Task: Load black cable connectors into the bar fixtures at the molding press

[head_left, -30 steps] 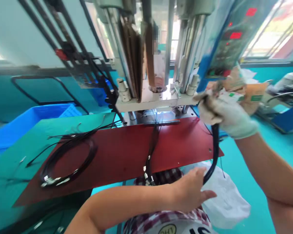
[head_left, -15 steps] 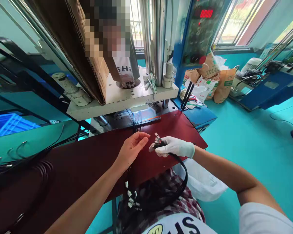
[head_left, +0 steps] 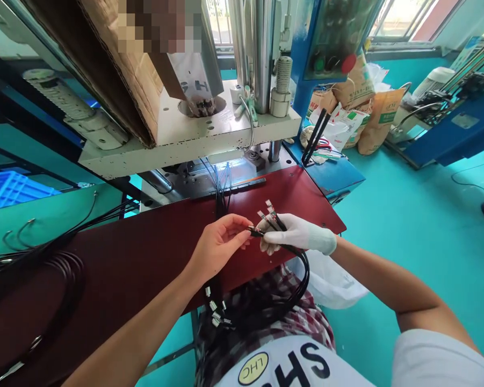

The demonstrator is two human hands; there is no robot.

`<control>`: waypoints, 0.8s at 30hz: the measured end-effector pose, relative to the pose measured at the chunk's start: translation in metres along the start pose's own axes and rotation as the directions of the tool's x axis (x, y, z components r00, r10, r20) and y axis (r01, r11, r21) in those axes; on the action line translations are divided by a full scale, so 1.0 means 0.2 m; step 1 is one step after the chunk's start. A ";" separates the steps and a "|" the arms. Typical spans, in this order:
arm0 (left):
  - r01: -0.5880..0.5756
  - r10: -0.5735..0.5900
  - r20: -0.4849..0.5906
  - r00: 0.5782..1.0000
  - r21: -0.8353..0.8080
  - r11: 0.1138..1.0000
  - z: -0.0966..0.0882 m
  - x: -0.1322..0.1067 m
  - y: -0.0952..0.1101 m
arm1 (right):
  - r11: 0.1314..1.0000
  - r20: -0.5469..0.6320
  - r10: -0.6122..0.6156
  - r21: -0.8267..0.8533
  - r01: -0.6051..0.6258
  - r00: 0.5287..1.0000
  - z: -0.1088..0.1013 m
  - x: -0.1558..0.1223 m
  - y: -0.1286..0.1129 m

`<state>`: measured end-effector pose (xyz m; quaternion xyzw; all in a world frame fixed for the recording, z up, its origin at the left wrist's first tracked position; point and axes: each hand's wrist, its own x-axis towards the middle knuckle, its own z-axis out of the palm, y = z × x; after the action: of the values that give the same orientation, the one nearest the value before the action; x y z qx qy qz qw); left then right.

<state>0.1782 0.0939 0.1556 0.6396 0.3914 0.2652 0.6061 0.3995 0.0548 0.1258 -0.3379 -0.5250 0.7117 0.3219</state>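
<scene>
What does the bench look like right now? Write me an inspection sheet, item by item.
Surface: dark red bench top in front of a press.
Job's things: bundle of black cables with metal end terminals.
Clutter: paper sacks beside the blue control box.
Hands: gloved right hand grips the bundle; bare left hand pinches one cable end.
Cables: more black cables coiled at bench left; several run into the press.
Surroundings: teal floor, blue crate, another person behind the press.
</scene>
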 end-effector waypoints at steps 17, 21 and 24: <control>-0.412 0.108 0.494 0.863 0.565 0.715 0.27 -0.31 -0.21 | 0.965 -0.114 -0.224 0.115 0.237 0.968 0.19 -0.28 -0.23; -0.578 0.218 0.569 0.793 0.590 0.564 0.20 -0.28 -0.18 | 0.979 -0.140 -0.112 0.154 0.133 0.984 0.19 -0.16 -0.20; -0.366 0.370 0.159 0.915 0.713 0.598 -0.12 -0.11 -0.13 | 0.972 -0.275 -0.024 0.217 0.086 0.961 0.07 0.04 -0.16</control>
<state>0.1419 0.0874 0.1355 0.8930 0.3255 0.2078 0.2312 0.3874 0.0616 0.1581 -0.3780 -0.4008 0.7049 0.4467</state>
